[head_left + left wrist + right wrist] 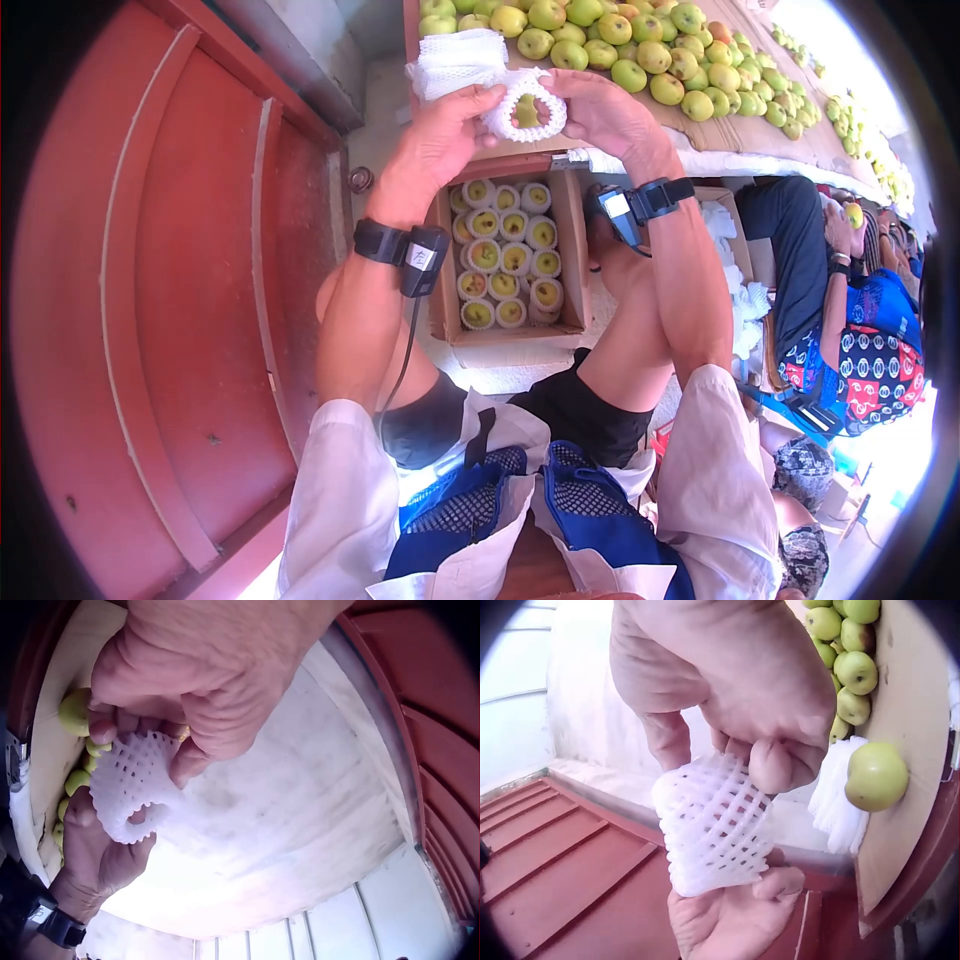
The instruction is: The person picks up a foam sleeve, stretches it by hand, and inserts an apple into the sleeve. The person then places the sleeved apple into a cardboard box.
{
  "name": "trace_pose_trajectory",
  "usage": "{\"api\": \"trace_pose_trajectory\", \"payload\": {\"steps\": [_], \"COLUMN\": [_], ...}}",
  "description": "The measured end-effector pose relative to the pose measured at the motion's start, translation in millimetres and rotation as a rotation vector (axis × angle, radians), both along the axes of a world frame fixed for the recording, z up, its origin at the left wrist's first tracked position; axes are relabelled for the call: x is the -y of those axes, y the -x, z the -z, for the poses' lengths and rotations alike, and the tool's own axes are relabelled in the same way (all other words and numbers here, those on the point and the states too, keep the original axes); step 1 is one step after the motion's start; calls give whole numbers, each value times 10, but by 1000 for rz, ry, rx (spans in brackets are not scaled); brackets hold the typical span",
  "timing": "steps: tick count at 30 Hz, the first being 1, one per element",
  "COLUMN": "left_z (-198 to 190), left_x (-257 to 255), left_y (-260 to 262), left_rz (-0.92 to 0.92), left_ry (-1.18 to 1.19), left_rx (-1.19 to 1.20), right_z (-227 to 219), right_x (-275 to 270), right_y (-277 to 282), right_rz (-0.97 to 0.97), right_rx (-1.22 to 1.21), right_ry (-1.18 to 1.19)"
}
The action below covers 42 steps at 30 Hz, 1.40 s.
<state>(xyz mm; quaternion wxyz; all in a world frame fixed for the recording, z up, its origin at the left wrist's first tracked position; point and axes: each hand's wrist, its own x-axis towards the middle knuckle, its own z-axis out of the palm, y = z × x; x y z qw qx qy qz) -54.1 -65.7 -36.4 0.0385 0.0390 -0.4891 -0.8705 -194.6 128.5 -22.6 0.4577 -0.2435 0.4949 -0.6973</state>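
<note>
A white foam fruit net (pixel 541 127) is stretched between both hands above the near edge of the apple table. My left hand (pixel 440 137) grips its left side, thumb and fingers at the mesh. On the opposite side my right hand (pixel 607 112) pinches the net's rim. Its mouth is spread into a round hole in the head view, and the right wrist view shows its mesh (pixel 720 825) see-through. Beside the hands lies a stack of flat foam nets (pixel 458 62). A single green apple (pixel 877 777) sits against that stack in the right wrist view.
Many green apples (pixel 655 57) cover the cardboard-topped table. Below the hands, between the knees, a cardboard box (pixel 437 318) holds rows of netted apples. A red panelled door (pixel 200 270) stands at left. At right another person (pixel 838 250) holds an apple, near a box of white nets (pixel 745 305).
</note>
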Motion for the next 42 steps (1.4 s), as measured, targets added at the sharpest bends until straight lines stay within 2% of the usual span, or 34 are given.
{"api": "trace_pose_trajectory", "payload": {"steps": [1,4,7,10,14,16,22,25,28,31,37,42], "left_z": [55,168,230,269,352,404,549,581,565,563,619,690], "left_x": [21,13,25,70,89,67,13,-48,-151,-232,-352,-367], "left_y": [33,143,201,248,309,347,421,424,448,478,554,634], "left_rz": [-17,-105,-157,-136,-191,-230,-297,-291,-338,-399,-417,-467], "left_ry": [25,-4,-29,-52,2,20,115,215,300,367,400,447], "left_rx": [18,74,96,124,170,173,247,291,320,324,308,329], "right_z": [52,152,143,158,359,319,542,685,680,707,652,743], "right_x": [19,120,173,216,309,344,441,480,449,407,196,163], "right_y": [48,102,97,125,256,217,322,352,286,277,241,275], "right_rz": [-5,148,194,239,349,384,395,419,492,496,487,491], "right_rx": [-13,-166,-200,-296,-467,-527,-613,-774,-942,-868,-787,-775], "right_ry": [-19,-156,-230,-302,-375,-405,-392,-333,-386,-360,-498,-448]}}
